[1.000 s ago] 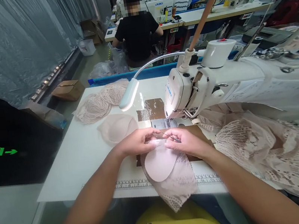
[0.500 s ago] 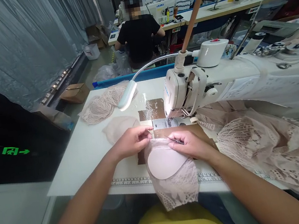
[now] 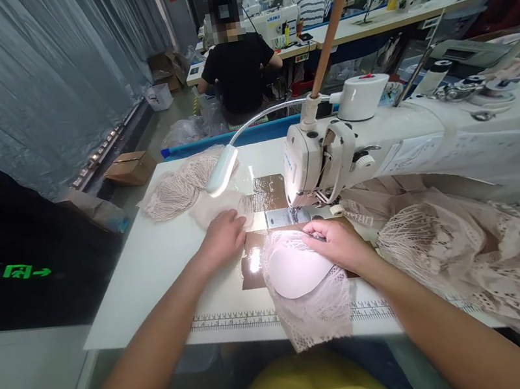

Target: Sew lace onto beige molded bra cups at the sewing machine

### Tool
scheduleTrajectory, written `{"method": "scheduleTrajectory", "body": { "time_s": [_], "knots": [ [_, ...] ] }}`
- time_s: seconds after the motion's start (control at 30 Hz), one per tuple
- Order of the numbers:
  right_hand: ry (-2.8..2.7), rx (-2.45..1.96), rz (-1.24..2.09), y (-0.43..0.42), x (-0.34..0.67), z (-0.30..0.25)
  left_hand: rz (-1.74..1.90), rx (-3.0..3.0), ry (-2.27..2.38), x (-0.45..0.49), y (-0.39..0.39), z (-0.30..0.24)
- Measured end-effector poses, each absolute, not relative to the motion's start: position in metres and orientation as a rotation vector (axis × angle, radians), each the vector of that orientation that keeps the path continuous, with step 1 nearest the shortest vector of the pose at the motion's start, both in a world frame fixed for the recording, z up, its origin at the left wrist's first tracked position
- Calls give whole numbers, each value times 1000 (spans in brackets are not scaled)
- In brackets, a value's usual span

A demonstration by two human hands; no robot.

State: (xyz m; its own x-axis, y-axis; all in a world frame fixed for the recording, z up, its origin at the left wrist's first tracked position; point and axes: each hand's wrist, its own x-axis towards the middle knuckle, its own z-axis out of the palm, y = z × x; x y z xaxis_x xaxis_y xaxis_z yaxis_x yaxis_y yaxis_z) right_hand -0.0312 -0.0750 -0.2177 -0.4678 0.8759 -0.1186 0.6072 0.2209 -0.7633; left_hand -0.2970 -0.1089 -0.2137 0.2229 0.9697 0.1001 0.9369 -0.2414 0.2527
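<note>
My right hand is closed around a slim pointed metal tool, mostly hidden by the fingers, so its kind is unclear. Under that hand lies a pale pink lace piece with a smooth white bra cup on it, its lower end hanging over the table's front edge. To the left, my left hand has its fingers bent together on a sheer beige fabric piece. Just behind the lace piece stands the sewing machine head, above its metal needle plate.
A heap of beige lace covers the table's right side. More gathered lace lies at the back left, below a lamp on a bendy neck. A printed ruler runs along the front edge. A person in black sits ahead.
My left hand has let go of the lace piece and moved left onto the sheer fabric, which has shifted slightly right. The lace piece and cup have slid slightly right and back with my right hand.
</note>
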Motion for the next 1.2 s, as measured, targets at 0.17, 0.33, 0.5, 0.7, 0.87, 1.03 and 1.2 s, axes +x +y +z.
{"method": "scheduleTrajectory", "body": {
  "time_s": [0.17,0.33,0.5,0.7,0.87,1.03,1.2],
  "knots": [
    [-2252,-1526,1036,-75,-18,-213,402,2400,1761,-287,-80,-207],
    [-2397,-1488,838,-73,-3,-196,502,2117,1839,-259,-104,-196],
    [-2577,-1312,680,-66,-13,-187,474,1920,1623,-240,-101,-203],
    [-2668,-1020,634,-64,-25,-214,523,1890,1454,-240,-79,-210],
    [-2614,-1114,620,-69,-24,-220,551,1772,1316,-244,-56,-223],
    [-2593,-1146,535,-71,-25,-223,528,1752,1269,-239,-42,-225],
    [-2557,-1212,537,-68,-24,-227,473,1833,1309,-234,-41,-221]
  ]
}}
